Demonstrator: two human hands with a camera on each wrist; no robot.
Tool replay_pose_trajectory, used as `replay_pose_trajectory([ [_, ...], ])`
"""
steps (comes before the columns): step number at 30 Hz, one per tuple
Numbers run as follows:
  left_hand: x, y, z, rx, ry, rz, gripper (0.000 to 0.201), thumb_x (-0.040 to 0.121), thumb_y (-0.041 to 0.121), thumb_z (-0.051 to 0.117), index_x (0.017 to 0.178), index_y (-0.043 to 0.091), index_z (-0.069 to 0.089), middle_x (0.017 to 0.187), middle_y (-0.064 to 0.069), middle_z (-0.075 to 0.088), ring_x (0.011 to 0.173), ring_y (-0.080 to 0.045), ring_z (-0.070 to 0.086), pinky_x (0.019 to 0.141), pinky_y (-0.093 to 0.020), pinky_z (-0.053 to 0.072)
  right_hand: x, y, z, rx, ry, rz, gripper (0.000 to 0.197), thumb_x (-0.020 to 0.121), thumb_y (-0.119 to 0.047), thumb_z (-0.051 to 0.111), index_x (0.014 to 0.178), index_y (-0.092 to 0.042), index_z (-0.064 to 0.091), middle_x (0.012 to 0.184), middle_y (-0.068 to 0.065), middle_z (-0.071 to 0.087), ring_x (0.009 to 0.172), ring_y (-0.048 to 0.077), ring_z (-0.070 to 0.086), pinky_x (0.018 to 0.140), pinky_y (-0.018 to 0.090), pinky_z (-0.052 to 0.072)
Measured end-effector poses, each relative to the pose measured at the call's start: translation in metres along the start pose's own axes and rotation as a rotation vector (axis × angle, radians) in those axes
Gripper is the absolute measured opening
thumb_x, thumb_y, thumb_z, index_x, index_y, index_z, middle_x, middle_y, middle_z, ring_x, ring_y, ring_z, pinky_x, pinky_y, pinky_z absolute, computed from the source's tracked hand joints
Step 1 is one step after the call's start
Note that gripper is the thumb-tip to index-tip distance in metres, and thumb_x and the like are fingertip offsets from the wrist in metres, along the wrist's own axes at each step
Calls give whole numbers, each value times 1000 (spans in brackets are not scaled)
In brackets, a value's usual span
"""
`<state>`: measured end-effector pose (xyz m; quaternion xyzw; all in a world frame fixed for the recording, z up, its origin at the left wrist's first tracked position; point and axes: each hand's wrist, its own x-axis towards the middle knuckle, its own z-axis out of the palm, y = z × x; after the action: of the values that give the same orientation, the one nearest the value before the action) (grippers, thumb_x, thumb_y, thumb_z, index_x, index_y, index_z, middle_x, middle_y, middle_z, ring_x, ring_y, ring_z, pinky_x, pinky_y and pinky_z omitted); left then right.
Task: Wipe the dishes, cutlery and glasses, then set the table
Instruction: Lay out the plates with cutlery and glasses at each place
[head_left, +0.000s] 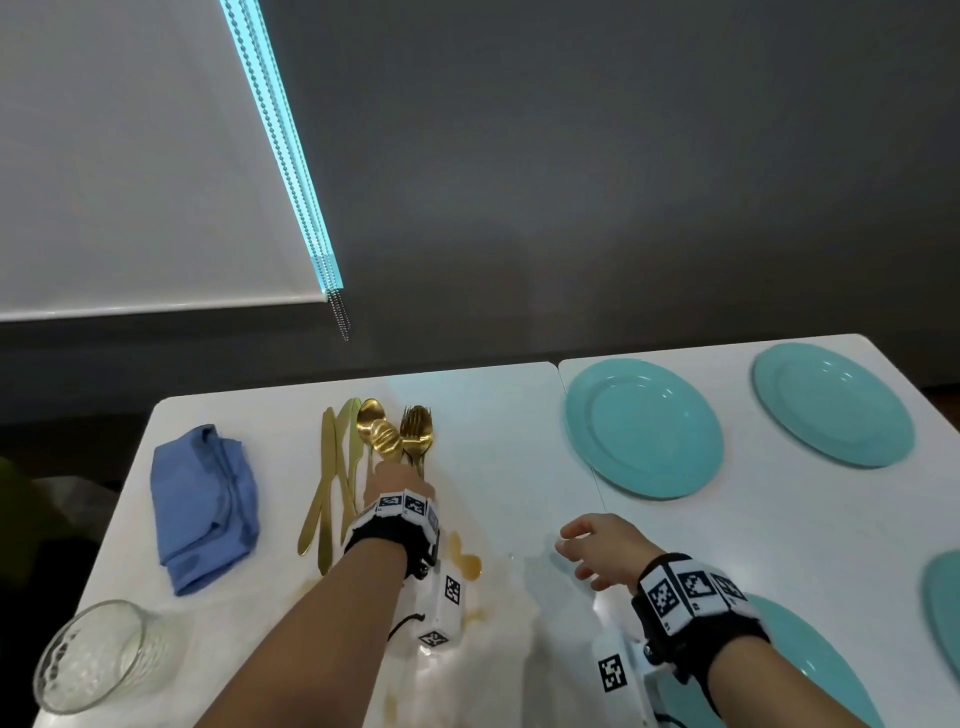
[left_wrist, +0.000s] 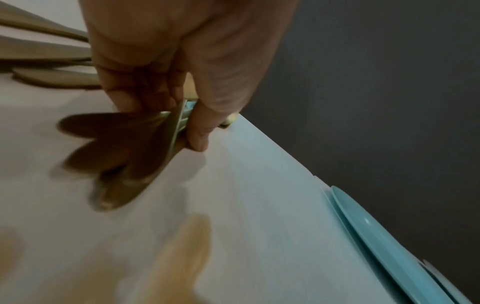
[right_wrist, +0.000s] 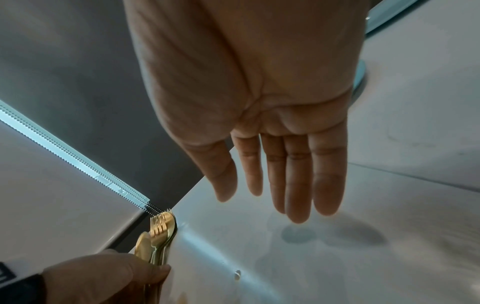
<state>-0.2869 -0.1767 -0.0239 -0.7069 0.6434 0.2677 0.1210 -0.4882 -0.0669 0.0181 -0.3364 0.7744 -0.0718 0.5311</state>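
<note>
My left hand (head_left: 397, 480) grips a bundle of gold forks and spoons (head_left: 402, 436) by their handles, just above the white table (head_left: 493, 415); the left wrist view shows the fingers (left_wrist: 145, 96) and thumb pinching the handles of the bundle (left_wrist: 122, 156). Several gold knives (head_left: 332, 478) lie on the table just left of that hand. My right hand (head_left: 597, 545) hovers over the table with straight fingers (right_wrist: 296, 174), holding nothing. The forks (right_wrist: 162, 228) also show low in the right wrist view.
A folded blue cloth (head_left: 205, 504) lies at the left. A clear glass (head_left: 96, 654) stands at the near left corner. Teal plates lie at the right: one (head_left: 641, 426) mid-table, one (head_left: 831, 402) further right, others at the near right edge.
</note>
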Motion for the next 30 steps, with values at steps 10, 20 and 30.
replay_pose_trajectory([
  [10, -11, 10, -4, 173, 39, 111, 19, 91, 9, 44, 92, 16, 61, 84, 0, 54, 83, -16, 59, 72, -26, 43, -2, 25, -5, 34, 16, 24, 33, 90, -24, 58, 121, -12, 54, 99, 3, 62, 78, 15, 59, 64, 23, 49],
  [20, 0, 4, 12, 93, 259, -209, 24, 92, 14, 39, 107, 10, 57, 120, -14, 47, 115, -28, 42, 98, -33, 36, -3, 36, -6, 27, 18, 37, 32, 90, -24, 57, 120, -13, 54, 92, 1, 60, 74, 13, 57, 64, 24, 48],
  [30, 1, -1, 10, -94, 242, -209, 26, 97, 23, 38, 119, 11, 43, 121, -16, 52, 115, -29, 50, 98, -34, 38, -2, 40, -7, 28, 19, 47, 31, 90, -23, 57, 120, -13, 54, 90, 0, 59, 74, 13, 57, 64, 24, 48],
])
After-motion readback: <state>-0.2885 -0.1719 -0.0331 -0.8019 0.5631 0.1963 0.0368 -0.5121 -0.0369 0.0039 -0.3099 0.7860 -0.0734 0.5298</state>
